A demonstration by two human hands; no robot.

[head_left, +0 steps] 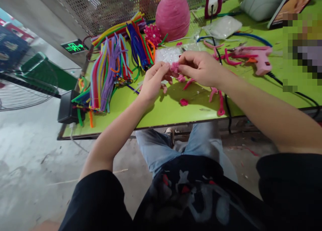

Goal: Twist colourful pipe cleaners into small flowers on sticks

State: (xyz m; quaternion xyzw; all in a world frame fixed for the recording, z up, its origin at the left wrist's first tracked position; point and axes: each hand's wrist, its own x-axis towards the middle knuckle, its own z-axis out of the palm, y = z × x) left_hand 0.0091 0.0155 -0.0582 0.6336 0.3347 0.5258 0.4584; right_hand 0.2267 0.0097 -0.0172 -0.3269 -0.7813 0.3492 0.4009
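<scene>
Fuzzy-stem bundles (102, 75) crowd the desk's (161, 116) left edge, where a careless left forearm (123, 125) might knock them off; further right, the left hand (154, 79), fingers curled inward, steadies a small pink fuzzy piece (174, 67) above the desk's middle, which too hard a squeeze could deform; the right hand (201, 67), angled leftward, pinches it between thumb and forefinger.

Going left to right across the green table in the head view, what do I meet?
Black box, multicolored pipe-cleaner bundle, left hand, pink fuzzy piece, right hand, pink glue gun.
</scene>
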